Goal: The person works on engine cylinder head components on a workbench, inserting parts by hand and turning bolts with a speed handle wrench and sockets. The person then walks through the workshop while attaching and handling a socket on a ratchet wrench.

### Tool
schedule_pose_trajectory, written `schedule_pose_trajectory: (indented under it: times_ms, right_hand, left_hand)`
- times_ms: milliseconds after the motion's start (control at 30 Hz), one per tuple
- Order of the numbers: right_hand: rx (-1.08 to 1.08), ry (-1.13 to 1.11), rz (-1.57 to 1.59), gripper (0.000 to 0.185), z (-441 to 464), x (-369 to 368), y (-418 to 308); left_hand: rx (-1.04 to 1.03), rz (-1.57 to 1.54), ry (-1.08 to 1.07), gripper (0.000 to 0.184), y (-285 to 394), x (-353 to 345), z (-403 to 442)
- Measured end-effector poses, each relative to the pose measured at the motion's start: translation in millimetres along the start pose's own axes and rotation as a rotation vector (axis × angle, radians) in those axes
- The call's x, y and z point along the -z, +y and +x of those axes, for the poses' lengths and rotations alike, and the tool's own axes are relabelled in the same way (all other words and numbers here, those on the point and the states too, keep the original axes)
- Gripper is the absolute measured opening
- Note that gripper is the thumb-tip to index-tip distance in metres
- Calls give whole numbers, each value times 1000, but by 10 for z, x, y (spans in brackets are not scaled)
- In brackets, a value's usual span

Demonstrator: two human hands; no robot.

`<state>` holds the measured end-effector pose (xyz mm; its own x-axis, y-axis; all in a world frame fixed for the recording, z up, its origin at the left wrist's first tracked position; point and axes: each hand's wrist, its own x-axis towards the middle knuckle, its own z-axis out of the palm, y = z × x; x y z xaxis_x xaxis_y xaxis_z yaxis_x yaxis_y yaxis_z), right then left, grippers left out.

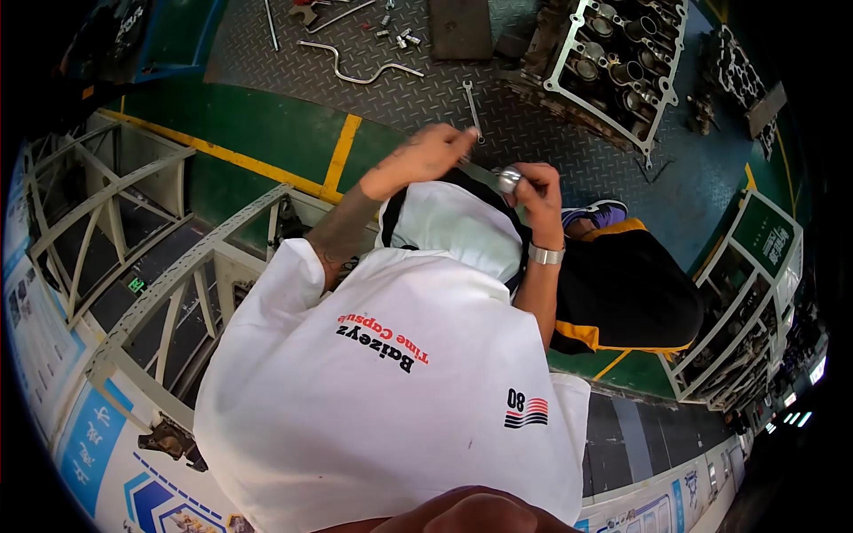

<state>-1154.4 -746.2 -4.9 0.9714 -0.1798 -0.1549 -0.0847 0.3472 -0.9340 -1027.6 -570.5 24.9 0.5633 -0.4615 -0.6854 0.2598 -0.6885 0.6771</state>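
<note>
The right hand (540,194) is pinching 1 shiny round metal part (509,179) over the lap — a firm, level grip probably suits its smoothness — while the left hand (431,153) is curling partly closed near the combination wrench (474,112), contents impossible to tell.

Bare strip of metal plate (435,111) between curved bar (355,79) and wrench (473,111), other free strip between wrench and engine block (617,62), this block a bulky obstacle on right, loose sockets (404,40) in the way farther off.
</note>
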Motion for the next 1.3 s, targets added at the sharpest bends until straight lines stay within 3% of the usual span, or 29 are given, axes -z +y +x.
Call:
schedule_pose_trajectory:
  times_ms: [33,133,233,300,333,367,467,600,667,733,800,833,867,900,933,967,1000,1033,1100,1200,1233,1300]
  right_hand:
    - [20,36,61,38,-35,78,6]
    - [81,-84,14,34,-126,303,69]
    - [-75,0,-66,37,-29,56,-63]
    - [-172,-155,-75,36,17,120,46]
    - [-176,-150,-82,36,-12,178,58]
    - [-207,-162,-153,36,-17,204,47]
    - [-216,-175,-258,36,17,242,96]
    - [-241,-197,-306,35,-38,270,94]
    - [-245,-189,-336,35,-9,311,117]
    - [-247,-81,-232,34,-25,390,243]
    - [-325,31,-160,32,-21,516,405]
    - [-288,27,-111,27,-48,630,495]
    - [-275,65,-169,27,-107,676,437]
    - [189,-16,-584,31,-137,852,683]
    - [-49,89,-463,31,-235,846,606]
    - [-241,179,-566,40,-318,832,425]
    - [-359,200,-793,50,-374,798,218]
    - [-377,310,-858,54,-494,744,163]
    - [-406,478,-840,54,-626,810,158]
    - [-290,551,-769,50,-1000,869,-193]
    - [-107,619,-653,48,-1165,911,-193]
    - [-16,687,-521,42,-1595,1021,-205]
  left_hand:
    - [19,5,58,58,-135,57,33]
    - [-42,-80,-35,58,-431,158,194]
    - [-146,-44,-47,59,36,-29,-17]
    - [-36,-49,-137,59,204,-232,-37]
    - [-167,-89,-93,59,132,-294,-4]
    - [-169,-91,-98,59,87,-331,7]
    - [-47,-77,-203,62,-4,-380,124]
    - [-48,-103,-237,63,28,-412,118]
    - [111,-294,-298,61,130,-398,131]
    - [28,-322,-319,59,189,-371,137]
    - [-243,-334,-372,54,354,-447,278]
    - [-191,-190,-461,48,136,-621,563]
    - [-306,-60,-462,41,141,-743,649]
    - [-358,38,-482,37,-89,-922,843]
    - [-517,40,-498,40,-371,-1084,1076]
    - [-612,184,-572,43,-470,-1174,1306]
    - [-596,272,-565,43,-565,-1285,1490]
    - [-570,107,-635,39,-553,-1435,1485]
    - [-592,252,-449,29,-248,-1738,1414]
    - [-842,237,-308,13,550,-1998,969]
    - [-744,211,-439,13,657,-2094,1036]
    - [-683,378,-487,13,680,-2333,1351]
